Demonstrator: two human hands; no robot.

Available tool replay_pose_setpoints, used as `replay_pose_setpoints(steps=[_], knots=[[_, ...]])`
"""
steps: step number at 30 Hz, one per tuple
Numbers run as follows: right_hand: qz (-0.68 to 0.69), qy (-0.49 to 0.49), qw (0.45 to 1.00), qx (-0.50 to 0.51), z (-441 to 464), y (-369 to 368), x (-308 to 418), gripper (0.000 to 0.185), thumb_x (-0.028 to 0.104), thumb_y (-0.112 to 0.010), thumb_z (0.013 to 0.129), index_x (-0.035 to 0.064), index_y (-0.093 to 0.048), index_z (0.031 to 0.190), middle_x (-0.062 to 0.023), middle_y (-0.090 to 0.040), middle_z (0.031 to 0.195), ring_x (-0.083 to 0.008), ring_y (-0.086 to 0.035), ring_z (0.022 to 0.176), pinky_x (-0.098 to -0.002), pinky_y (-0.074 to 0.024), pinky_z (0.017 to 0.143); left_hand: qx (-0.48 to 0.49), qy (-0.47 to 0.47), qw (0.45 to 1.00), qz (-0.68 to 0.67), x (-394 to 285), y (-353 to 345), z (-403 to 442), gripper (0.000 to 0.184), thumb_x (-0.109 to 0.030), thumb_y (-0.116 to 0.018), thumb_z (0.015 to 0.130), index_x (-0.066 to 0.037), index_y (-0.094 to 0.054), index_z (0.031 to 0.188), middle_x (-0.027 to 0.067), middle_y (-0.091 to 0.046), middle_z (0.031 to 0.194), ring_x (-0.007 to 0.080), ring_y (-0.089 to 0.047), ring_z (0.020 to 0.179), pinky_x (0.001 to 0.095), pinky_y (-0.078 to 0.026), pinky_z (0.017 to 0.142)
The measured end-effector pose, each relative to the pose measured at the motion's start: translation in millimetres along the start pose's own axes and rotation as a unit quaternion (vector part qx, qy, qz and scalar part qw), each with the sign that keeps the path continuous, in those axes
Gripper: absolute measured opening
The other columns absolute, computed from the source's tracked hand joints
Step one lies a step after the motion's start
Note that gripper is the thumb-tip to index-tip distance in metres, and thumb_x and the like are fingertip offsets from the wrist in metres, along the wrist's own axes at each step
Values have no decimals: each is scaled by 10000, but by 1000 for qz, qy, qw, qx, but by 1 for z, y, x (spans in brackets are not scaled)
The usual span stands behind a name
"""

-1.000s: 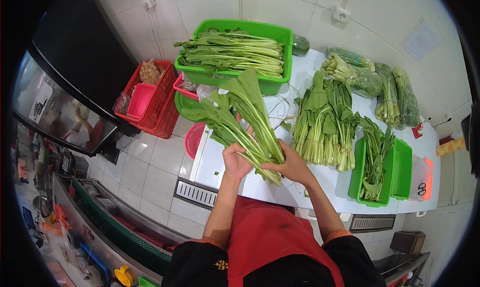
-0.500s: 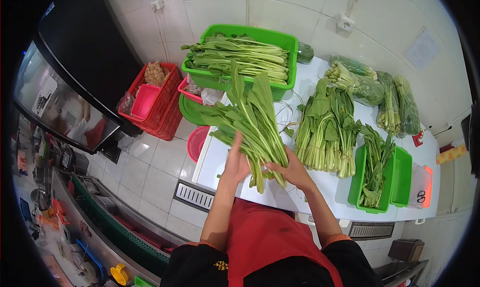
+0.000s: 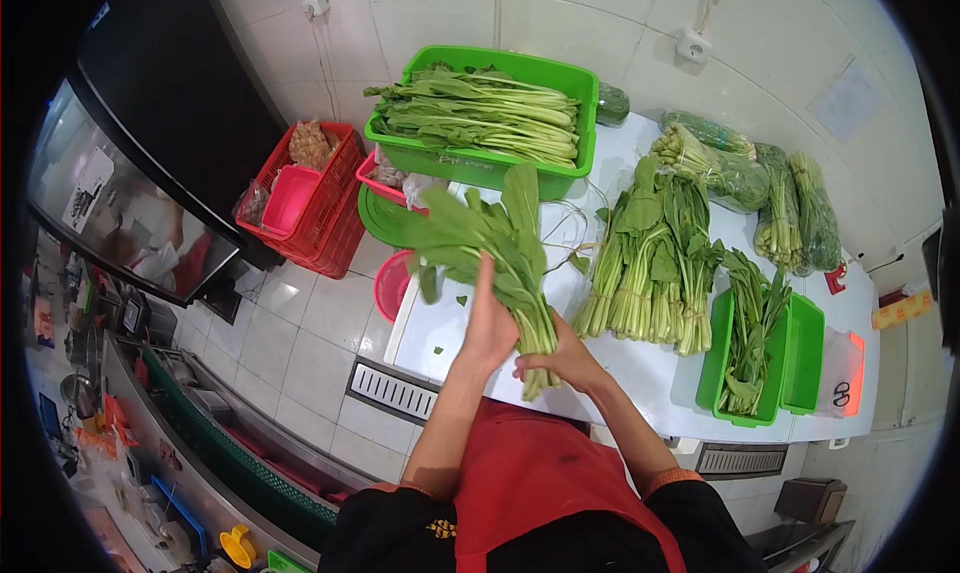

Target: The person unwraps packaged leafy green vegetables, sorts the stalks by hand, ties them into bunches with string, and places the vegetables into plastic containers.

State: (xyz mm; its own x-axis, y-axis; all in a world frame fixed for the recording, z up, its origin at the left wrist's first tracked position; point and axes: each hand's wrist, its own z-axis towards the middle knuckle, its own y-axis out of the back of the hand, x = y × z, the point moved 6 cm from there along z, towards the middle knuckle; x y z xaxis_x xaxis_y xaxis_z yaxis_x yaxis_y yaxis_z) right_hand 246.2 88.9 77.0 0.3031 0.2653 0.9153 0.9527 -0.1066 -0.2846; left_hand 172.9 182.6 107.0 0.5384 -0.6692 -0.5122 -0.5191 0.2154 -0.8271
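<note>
A bunch of leafy greens (image 3: 515, 263) stands tilted in front of me, leaves up and stems down, over the table's front edge. My right hand (image 3: 565, 358) is wrapped round its lower stems. My left hand (image 3: 490, 318) lies flat against the bunch's left side, fingers stretched upward. Behind it, a green tub (image 3: 480, 161) holds many loose stalks of greens. To the right, several tied bunches (image 3: 650, 263) lie side by side on the white table (image 3: 480, 378).
Plastic-wrapped greens (image 3: 720, 168) lie at the back right. A green tray (image 3: 765, 408) with greens, another green tray (image 3: 803, 353) and scissors (image 3: 841, 393) are at the right. Red crates (image 3: 335, 223) stand on the floor at the left, near a pink basin (image 3: 392, 285).
The greens have been drawn into a narrower, more upright bunch and moved lower. My right hand has shifted down and left around the stems; my left hand has opened flat along the side.
</note>
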Motion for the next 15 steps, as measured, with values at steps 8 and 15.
replay_pose_setpoints(steps=[8, 15], knots=[[293, -124, 936, 150, -20, 8, -21, 543, 103, -659, 845, 29, -400, 1316, -118, -574, 816, -192, -607, 556, -331, -539, 482, -158, 8, 975, 156, -29, 51, 0, 796, -694, -426, 947, -139, -293, 1503, 130, -489, 1400, 307, -486, 1294, 598, -418, 1002], [386, -188, 884, 186, -37, -5, -24, 500, 173, -666, 899, 20, -403, 1296, -75, -505, 740, -180, -566, 501, -314, -499, 432, -197, -72, 966, 149, -44, 69, 10, 482, -118, -724, 892, -79, -490, 1311, 79, -604, 1236, 192, -627, 1080, 345, -547, 859]])
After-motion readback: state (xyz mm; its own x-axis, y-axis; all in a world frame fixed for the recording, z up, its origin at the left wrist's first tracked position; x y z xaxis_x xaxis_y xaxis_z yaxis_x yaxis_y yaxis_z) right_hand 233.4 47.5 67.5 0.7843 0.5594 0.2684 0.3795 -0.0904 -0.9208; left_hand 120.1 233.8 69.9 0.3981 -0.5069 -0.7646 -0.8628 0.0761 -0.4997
